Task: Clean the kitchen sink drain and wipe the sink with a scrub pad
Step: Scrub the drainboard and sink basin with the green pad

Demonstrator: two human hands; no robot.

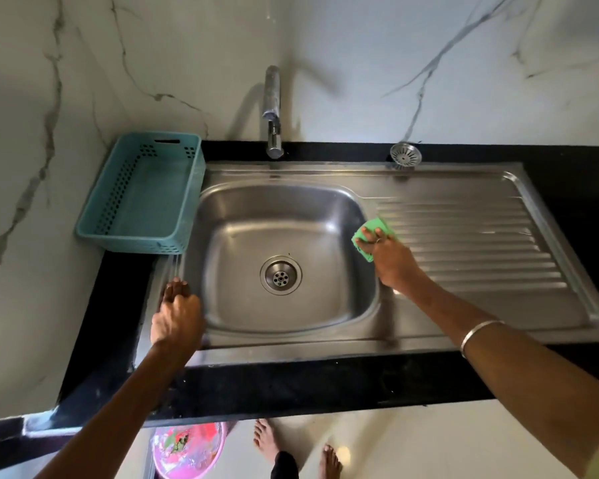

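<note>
The right hand [384, 257] presses the green scrub pad [370, 236] against the right rim of the sink [291, 174] basin, where the basin wall meets the ribbed drainboard [471, 243]. The fingers [369, 236] are spread over the pad, tips curled onto its upper face, holding it flat to the steel. The left hand [177, 316] rests on the left rim of the basin, fingers together and bent over the edge, holding nothing.

The drain [281, 275] lies in the basin floor, down and to the left of the pad, roughly midway between the two hands. The pad hand is the one placed to reach it, by a sweep leftward and down the basin wall. The loose strainer [406, 155] stands at the back edge of the counter [567, 188], behind the drainboard, well apart from the drain.
</note>
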